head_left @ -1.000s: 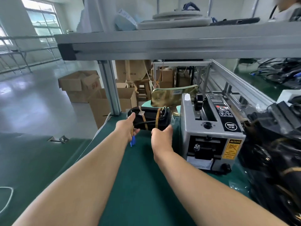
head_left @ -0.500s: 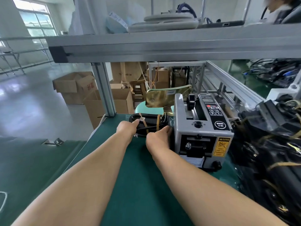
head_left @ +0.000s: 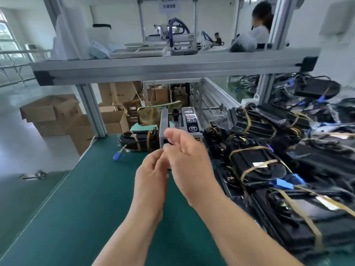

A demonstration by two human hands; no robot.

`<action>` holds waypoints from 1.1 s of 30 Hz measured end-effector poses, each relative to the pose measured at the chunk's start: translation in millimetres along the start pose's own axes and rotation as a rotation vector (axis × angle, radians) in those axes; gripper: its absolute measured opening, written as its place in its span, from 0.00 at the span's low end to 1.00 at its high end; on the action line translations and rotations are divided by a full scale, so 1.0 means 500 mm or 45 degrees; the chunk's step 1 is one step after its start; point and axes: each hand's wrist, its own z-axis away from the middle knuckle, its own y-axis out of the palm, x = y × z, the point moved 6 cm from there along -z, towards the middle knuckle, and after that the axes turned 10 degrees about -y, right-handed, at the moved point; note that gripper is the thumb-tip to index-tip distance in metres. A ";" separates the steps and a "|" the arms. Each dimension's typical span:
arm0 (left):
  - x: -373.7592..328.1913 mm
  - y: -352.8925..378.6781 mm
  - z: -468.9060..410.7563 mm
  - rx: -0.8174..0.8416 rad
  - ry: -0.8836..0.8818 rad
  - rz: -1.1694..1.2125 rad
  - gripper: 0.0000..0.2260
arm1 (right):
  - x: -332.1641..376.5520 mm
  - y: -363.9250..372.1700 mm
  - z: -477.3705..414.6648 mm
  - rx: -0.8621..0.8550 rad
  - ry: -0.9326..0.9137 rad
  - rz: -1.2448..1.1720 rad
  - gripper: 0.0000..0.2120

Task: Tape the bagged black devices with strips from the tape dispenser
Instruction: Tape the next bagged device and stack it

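A bagged black device [head_left: 138,140] bound with amber tape strips lies at the far edge of the green mat [head_left: 86,198], left of the grey tape dispenser [head_left: 189,121]. Its blue connector [head_left: 116,156] sticks out toward me. Both hands hover together in front of the dispenser, apart from that device. My right hand [head_left: 188,154] covers the dispenser's front, fingers loosely spread. My left hand [head_left: 151,169] sits just below and left of it, fingers loosely curled. I see nothing held in either hand; the frame is blurred. A heap of taped bagged devices [head_left: 259,162] fills the right side.
An aluminium shelf beam [head_left: 169,70] crosses overhead on an upright post [head_left: 92,110] at the mat's far left corner. Cardboard boxes [head_left: 51,112] stand on the floor beyond. A gold foil piece [head_left: 153,114] lies behind the dispenser. Another person [head_left: 261,22] is at a far bench.
Both hands let go of the taped device at the back and drew toward me and right, meeting in front of the dispenser. The view has tilted up and right.
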 end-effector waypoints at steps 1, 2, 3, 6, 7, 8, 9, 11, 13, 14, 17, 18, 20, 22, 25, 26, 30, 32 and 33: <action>-0.002 0.036 0.021 0.060 -0.007 -0.027 0.09 | 0.020 -0.042 0.012 -0.016 -0.027 0.072 0.19; -0.005 0.071 0.038 0.105 -0.015 -0.061 0.09 | 0.041 -0.088 0.026 -0.034 -0.055 0.165 0.19; -0.009 0.104 0.052 0.133 -0.025 -0.097 0.08 | 0.058 -0.136 0.038 -0.052 -0.084 0.275 0.19; -0.013 0.184 0.076 0.204 -0.051 -0.217 0.05 | 0.098 -0.283 0.079 -0.149 -0.149 0.608 0.18; -0.009 0.210 0.082 0.247 -0.062 -0.252 0.08 | 0.105 -0.332 0.095 -0.190 -0.146 0.697 0.16; -0.002 0.234 0.088 0.293 -0.079 -0.297 0.11 | 0.108 -0.378 0.112 -0.231 -0.131 0.777 0.15; 0.009 0.256 0.093 0.337 -0.104 -0.351 0.14 | 0.107 -0.421 0.130 -0.265 -0.103 0.862 0.15; 0.030 0.292 0.102 0.422 -0.147 -0.470 0.12 | 0.087 -0.488 0.165 -0.284 -0.026 1.051 0.17; 0.053 0.312 0.107 0.435 -0.206 -0.597 0.09 | 0.051 -0.524 0.197 -0.260 0.019 1.203 0.17; 0.063 0.318 0.108 0.427 -0.234 -0.650 0.11 | 0.030 -0.530 0.211 -0.240 0.033 1.258 0.17; 0.087 0.331 0.102 0.413 -0.250 -0.767 0.21 | -0.025 -0.523 0.242 -0.208 0.061 1.367 0.19; 0.090 0.333 0.099 0.394 -0.252 -0.800 0.22 | -0.038 -0.519 0.247 -0.208 0.049 1.403 0.20; 0.095 0.336 0.096 0.393 -0.303 -0.842 0.22 | -0.058 -0.510 0.252 -0.201 0.029 1.496 0.23; 0.106 0.338 0.092 0.416 -0.418 -0.852 0.32 | -0.077 -0.501 0.254 -0.194 0.027 1.582 0.25; 0.118 0.344 0.091 0.500 -0.543 -0.798 0.35 | -0.094 -0.493 0.260 -0.261 -0.014 1.588 0.25; 0.118 0.345 0.091 0.517 -0.563 -0.774 0.34 | -0.095 -0.492 0.263 -0.289 -0.034 1.577 0.25; 0.112 0.345 0.081 0.500 -0.441 -0.724 0.20 | -0.100 -0.489 0.277 -0.392 -0.129 1.482 0.28; 0.097 0.338 0.088 0.463 -0.325 -0.705 0.19 | -0.104 -0.484 0.286 -0.445 -0.169 1.362 0.28; 0.090 0.333 0.093 0.431 -0.273 -0.699 0.22 | -0.108 -0.482 0.290 -0.472 -0.184 1.286 0.27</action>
